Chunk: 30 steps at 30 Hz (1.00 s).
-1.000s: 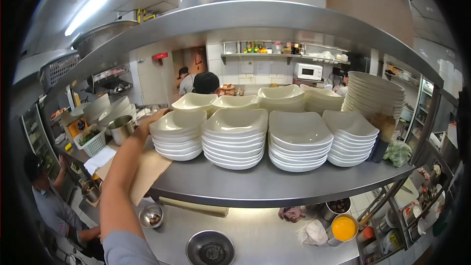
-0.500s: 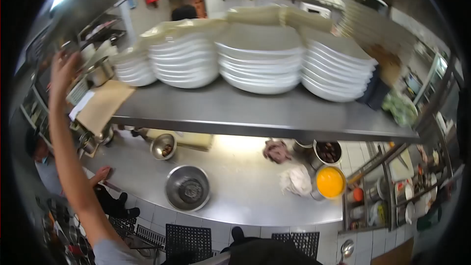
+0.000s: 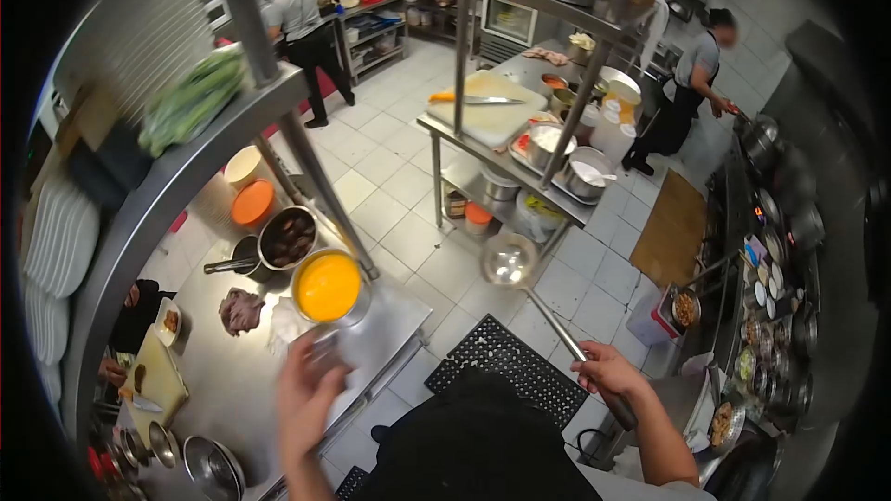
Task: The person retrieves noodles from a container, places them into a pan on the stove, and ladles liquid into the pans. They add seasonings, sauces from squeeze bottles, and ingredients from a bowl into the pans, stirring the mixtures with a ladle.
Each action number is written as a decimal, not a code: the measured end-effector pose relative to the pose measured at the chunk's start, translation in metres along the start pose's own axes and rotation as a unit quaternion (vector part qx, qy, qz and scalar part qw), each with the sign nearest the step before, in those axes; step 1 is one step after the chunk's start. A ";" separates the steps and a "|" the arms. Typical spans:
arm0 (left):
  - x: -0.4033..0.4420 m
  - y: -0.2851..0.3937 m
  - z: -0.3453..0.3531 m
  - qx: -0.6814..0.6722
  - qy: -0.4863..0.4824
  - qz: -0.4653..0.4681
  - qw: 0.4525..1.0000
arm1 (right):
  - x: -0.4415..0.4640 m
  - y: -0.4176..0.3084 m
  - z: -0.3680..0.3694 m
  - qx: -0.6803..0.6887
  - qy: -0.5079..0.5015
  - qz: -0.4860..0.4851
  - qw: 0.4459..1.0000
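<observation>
My right hand is wrapped round the handle of a metal ladle, whose round bowl hangs over the tiled floor. Over the steel counter is my left hand, blurred, its fingers apart and nothing visible in them. Just beyond its fingertips lies a white cloth, beside a metal pot of yellow liquid. A pot of dark pieces and a purplish cloth are close by.
Stacked white plates and bagged greens sit on the left shelf. Another table holds a cutting board with a knife. One person stands at the back, another by the stove, and a co-worker's hand is across the counter.
The view has swung far to the right and down. My left hand has gone from the plate shelf to over the counter. My right hand and the held ladle are now in view.
</observation>
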State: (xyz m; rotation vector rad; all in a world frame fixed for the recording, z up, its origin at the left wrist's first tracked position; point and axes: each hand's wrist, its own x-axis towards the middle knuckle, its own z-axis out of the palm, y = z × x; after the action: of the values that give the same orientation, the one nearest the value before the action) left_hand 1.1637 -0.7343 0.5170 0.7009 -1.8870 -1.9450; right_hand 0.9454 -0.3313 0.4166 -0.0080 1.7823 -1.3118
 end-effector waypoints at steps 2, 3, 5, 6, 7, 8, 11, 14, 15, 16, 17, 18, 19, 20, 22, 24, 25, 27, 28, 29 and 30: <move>0.061 -0.042 0.065 0.114 -0.071 0.095 0.986 | -0.011 -0.015 0.004 0.009 -0.017 0.000 1.000; 0.084 -0.052 0.094 0.222 -0.066 0.159 0.960 | -0.016 -0.021 0.007 0.015 -0.035 -0.004 0.999; 0.114 -0.065 0.135 0.329 -0.069 0.220 0.916 | -0.028 -0.036 0.018 -0.009 -0.029 -0.007 0.999; 0.126 -0.070 0.152 0.383 -0.070 0.268 0.881 | -0.030 -0.038 0.019 -0.040 -0.023 -0.013 0.999; 0.136 -0.076 0.164 0.432 -0.071 0.314 0.842 | -0.027 -0.029 0.017 -0.040 -0.033 -0.034 0.998; 0.148 -0.085 0.172 0.434 -0.077 0.313 0.841 | -0.028 -0.030 0.016 -0.035 -0.032 -0.031 0.998; 0.166 -0.116 0.182 0.517 -0.140 0.332 0.776 | -0.034 -0.042 0.016 -0.148 -0.038 -0.085 0.985; 0.173 -0.125 0.182 0.539 -0.164 0.352 0.747 | -0.029 -0.032 0.009 -0.100 -0.048 -0.061 0.992; 0.172 -0.119 0.181 0.536 -0.148 0.362 0.748 | -0.029 -0.032 0.008 -0.095 -0.049 -0.057 0.993; 0.169 -0.117 0.178 0.534 -0.131 0.369 0.749 | -0.031 -0.035 0.008 -0.066 -0.064 -0.045 0.995; 0.165 -0.122 0.174 0.536 -0.130 0.363 0.751 | -0.032 -0.036 0.008 -0.041 -0.079 -0.034 0.995; 0.164 -0.128 0.170 0.561 -0.160 0.366 0.725 | -0.031 -0.034 0.009 -0.046 -0.085 -0.033 0.995; 0.165 -0.123 0.171 0.583 -0.189 0.373 0.696 | -0.027 -0.031 0.008 -0.058 -0.091 -0.032 0.994; 0.166 -0.117 0.171 0.584 -0.187 0.375 0.696 | -0.026 -0.030 0.009 -0.067 -0.094 -0.030 0.993; 0.160 -0.109 0.168 0.573 -0.155 0.366 0.717 | -0.030 -0.035 0.013 -0.062 -0.095 -0.024 0.993; 0.154 -0.126 0.161 0.562 -0.153 0.372 0.723 | -0.034 -0.041 0.018 -0.050 -0.098 -0.016 0.994; 0.161 -0.129 0.160 0.550 -0.149 0.394 0.721 | -0.030 -0.045 0.021 -0.055 -0.094 -0.023 0.994; 0.159 -0.140 0.158 0.564 -0.177 0.387 0.707 | -0.036 -0.041 0.029 -0.063 -0.089 -0.017 0.994; 0.156 -0.146 0.155 0.582 -0.192 0.375 0.696 | -0.040 -0.041 0.032 -0.070 -0.089 -0.015 0.993; 0.152 -0.144 0.156 0.583 -0.178 0.369 0.701 | -0.041 -0.043 0.034 -0.084 -0.088 -0.008 0.993; 0.152 -0.137 0.157 0.559 -0.136 0.404 0.712 | -0.038 -0.045 0.039 -0.097 -0.090 -0.010 0.991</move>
State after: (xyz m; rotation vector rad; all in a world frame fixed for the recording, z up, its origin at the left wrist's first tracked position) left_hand 0.9635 -0.6816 0.3631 -0.2575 -2.7798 -0.2297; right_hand 0.9720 -0.3621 0.4737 -0.2444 1.7499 -1.1099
